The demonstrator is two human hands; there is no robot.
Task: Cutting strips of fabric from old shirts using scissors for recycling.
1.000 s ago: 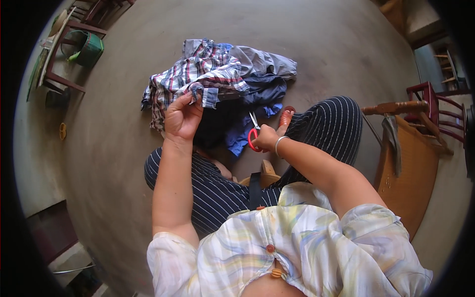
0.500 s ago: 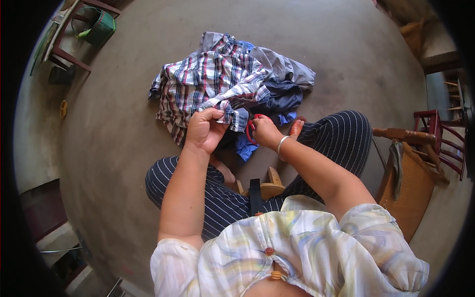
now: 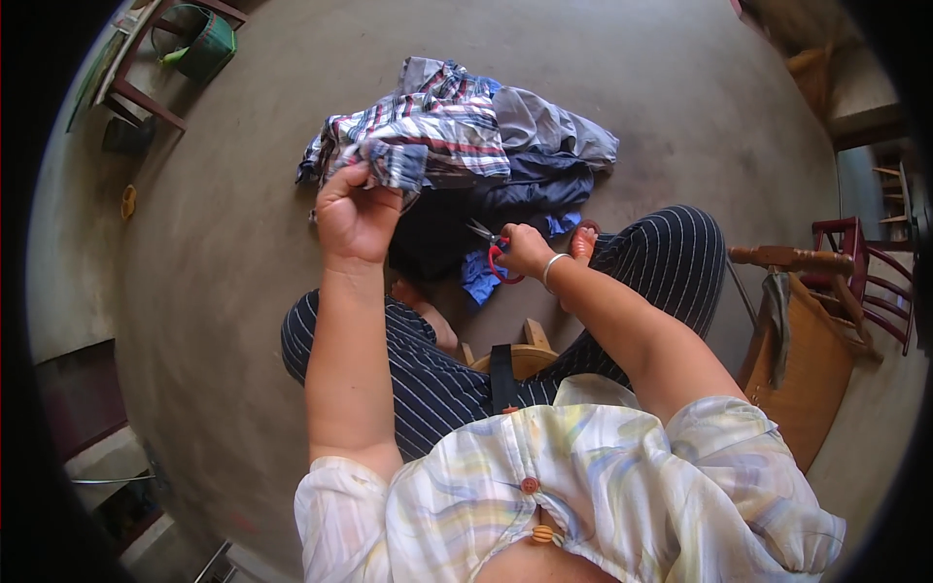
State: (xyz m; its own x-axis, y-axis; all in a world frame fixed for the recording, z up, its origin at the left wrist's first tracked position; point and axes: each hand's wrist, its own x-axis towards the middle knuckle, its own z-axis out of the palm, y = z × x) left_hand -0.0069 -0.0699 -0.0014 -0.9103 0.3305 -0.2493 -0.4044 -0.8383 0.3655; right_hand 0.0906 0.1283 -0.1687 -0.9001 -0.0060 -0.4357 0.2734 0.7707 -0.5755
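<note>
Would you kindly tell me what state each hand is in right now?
Left hand: closed, holding part of the checked garment.
Right hand: closed, holding the red-handled scissors.

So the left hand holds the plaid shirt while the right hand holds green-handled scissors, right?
Not quite: the head view shows red-handled scissors, not green. The left hand does hold the plaid shirt, and the right hand the scissors.

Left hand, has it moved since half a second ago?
Yes. Measured against the wooden stool, the left hand has moved leftward and forward, farther from the stool, holding the plaid shirt.
</note>
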